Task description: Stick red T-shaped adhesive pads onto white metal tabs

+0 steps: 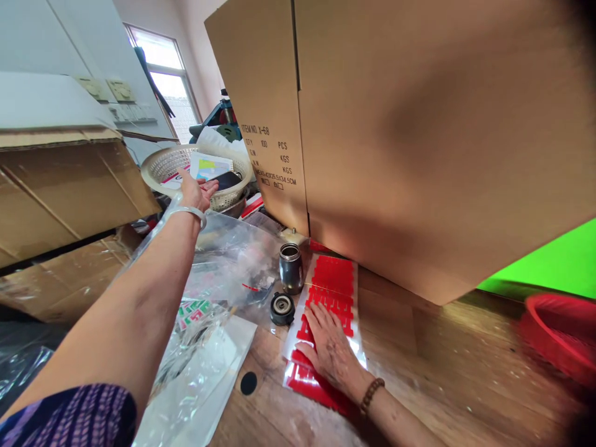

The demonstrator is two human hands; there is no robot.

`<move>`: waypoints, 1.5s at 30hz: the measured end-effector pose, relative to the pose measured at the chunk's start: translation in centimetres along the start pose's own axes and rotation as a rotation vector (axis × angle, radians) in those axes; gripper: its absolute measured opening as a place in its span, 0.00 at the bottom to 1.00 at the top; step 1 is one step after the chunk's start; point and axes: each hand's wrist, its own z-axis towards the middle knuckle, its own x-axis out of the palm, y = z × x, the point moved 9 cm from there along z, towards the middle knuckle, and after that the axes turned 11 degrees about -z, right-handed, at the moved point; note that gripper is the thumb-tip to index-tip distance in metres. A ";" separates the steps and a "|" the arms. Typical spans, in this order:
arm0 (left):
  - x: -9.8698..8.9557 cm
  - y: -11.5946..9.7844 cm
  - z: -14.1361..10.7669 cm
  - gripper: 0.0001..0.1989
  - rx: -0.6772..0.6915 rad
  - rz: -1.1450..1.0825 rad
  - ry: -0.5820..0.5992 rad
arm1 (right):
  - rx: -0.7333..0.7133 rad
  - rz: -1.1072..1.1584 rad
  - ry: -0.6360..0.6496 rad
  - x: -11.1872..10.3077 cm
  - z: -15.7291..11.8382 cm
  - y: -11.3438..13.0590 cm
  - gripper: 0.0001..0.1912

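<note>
"Red sheets (pixel 335 292) — where do they lie from the hands?"

"Directly under the right hand (pixel 328 344), which rests flat on them, fingers spread, gripping nothing. They lie on the wood-grained surface (pixel 442 360), long axis running away from the body, far end leaning slightly right. That hand is the nearer one; the left hand (pixel 198 191) is well apart, farther off to the left."

"How do they look?"

"Thin and glossy, I'd judge — red, with blocky cut-out shapes, on a pale, shiny backing."

"What's around them?"

"Left of their near end, a round, flat black disc (pixel 248 383). Farther along, near their left edge, a black lid (pixel 282 309) with a ringed inside, then a dark, shiny flask (pixel 291 270), upright, its threaded mouth uncovered. Leftward, crumpled clear plastic (pixel 233 248). Behind the sheets rises a smooth brown cardboard box (pixel 419 124)."

"And the left hand?"

"Fingers loosely stretched, no grip to be seen, at a pale basket (pixel 161 164) with pierced plastic walls. Its fingertips are by a dark flat object (pixel 229 180) inside; whether they touch, I can't tell. Beyond is a bright window (pixel 167 93)."
</note>
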 end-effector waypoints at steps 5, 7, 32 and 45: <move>0.0 0.0 -0.2 0.34 -0.014 -0.019 -0.008 | 0.004 -0.003 -0.032 0.7 -0.3 -0.2 0.30; 0.1 0.0 -0.6 0.34 -0.015 -0.017 -0.014 | 0.016 -0.001 -0.047 0.8 -0.5 -0.2 0.29; 1.4 -0.3 -2.6 0.39 -0.056 0.034 0.054 | -0.117 0.123 -0.002 -0.9 -3.1 -1.2 0.18; 0.8 0.0 -1.6 0.38 -0.088 0.097 0.050 | -0.152 0.158 0.157 -4.8 -9.1 0.2 0.27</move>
